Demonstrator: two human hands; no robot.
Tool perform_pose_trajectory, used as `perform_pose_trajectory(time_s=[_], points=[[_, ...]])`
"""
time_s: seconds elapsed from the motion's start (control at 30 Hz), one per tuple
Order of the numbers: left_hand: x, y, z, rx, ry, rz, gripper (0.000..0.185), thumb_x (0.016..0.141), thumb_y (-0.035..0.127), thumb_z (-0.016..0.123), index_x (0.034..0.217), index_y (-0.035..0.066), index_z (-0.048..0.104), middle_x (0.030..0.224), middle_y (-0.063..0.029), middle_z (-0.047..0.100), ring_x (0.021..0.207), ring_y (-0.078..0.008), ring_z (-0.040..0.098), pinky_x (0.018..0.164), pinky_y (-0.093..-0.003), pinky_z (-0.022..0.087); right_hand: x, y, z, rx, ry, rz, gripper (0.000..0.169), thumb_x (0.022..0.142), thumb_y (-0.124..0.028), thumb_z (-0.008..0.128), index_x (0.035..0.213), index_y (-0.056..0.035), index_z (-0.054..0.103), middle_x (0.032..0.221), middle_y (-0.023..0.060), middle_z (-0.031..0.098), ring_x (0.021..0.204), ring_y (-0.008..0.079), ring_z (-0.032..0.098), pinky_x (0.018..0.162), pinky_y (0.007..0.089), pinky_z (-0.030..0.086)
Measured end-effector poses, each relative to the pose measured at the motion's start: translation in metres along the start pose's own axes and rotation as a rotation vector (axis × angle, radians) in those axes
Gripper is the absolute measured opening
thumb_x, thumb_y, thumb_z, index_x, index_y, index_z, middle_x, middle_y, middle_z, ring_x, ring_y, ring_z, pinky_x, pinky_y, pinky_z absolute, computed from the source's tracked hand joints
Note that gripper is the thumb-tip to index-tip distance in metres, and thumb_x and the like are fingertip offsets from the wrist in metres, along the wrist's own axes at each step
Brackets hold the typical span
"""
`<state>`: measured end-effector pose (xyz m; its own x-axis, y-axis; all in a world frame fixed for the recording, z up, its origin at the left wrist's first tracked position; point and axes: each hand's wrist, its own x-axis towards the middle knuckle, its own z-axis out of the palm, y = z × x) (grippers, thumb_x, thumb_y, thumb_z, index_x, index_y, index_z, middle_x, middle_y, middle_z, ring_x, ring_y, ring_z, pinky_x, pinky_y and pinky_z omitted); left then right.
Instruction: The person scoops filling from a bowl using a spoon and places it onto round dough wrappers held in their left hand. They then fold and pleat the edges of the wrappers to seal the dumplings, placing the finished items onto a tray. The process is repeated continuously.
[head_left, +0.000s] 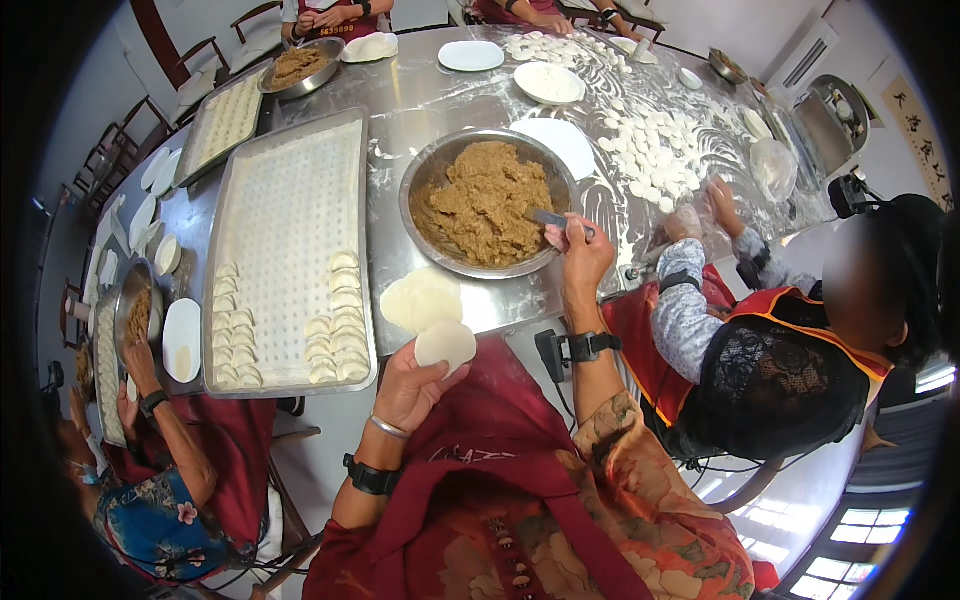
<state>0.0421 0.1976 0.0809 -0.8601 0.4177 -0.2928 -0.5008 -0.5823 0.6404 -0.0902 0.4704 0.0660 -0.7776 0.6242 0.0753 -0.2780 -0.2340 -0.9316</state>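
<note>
My left hand (416, 394) holds a round dough wrapper (446, 346) at the table's front edge. Just beyond it lies a small stack of wrappers (420, 298). In my right hand (583, 251) is the handle of a flat metal spatula (551, 217), its blade end in the brown filling. That filling (487, 199) is heaped in a steel bowl (411, 217) in front of me. To the left, a perforated metal tray (289, 202) carries folded dumplings (346, 322) in rows along its near left and right sides.
A co-worker's hands (701, 214) are over the floured table at right, near many small dough pieces (649, 154). White plates (566, 146) and a flour bowl (550, 82) stand beyond my bowl. Another person's hand (139, 356) is at a filling bowl (154, 300) on the left.
</note>
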Motion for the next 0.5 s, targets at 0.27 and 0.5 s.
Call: perform_pose_trajectory(time_s=[0.27, 0.5], points=[[0.009, -0.001, -0.006, -0.181, -0.041, 0.018, 0.045, 0.102, 0.013, 0.052, 0.143, -0.002, 0.042, 0.139, -0.0173, 0.055, 0.127, -0.0324, 0.056, 0.108, -0.0472, 0.048, 0.003, -0.006, -0.011, 0.290, 0.022, 0.210, 0.024, 0.099, -0.003, 0.052, 0.115, 0.0141, 0.054, 0.094, 0.0227, 0.066, 0.083, 0.0323, 0.073, 0.075, 0.0367, 0.064], [0.036, 0.018, 0.005, -0.211, -0.053, 0.149, 0.045, 0.104, 0.014, 0.050, 0.145, -0.002, 0.040, 0.141, -0.0173, 0.053, 0.131, -0.0323, 0.052, 0.114, -0.0491, 0.040, -0.011, -0.030, -0.014, 0.409, -0.068, 0.206, 0.028, 0.101, -0.007, 0.054, 0.118, 0.0145, 0.053, 0.095, 0.0237, 0.068, 0.084, 0.0325, 0.073, 0.078, 0.0373, 0.064]])
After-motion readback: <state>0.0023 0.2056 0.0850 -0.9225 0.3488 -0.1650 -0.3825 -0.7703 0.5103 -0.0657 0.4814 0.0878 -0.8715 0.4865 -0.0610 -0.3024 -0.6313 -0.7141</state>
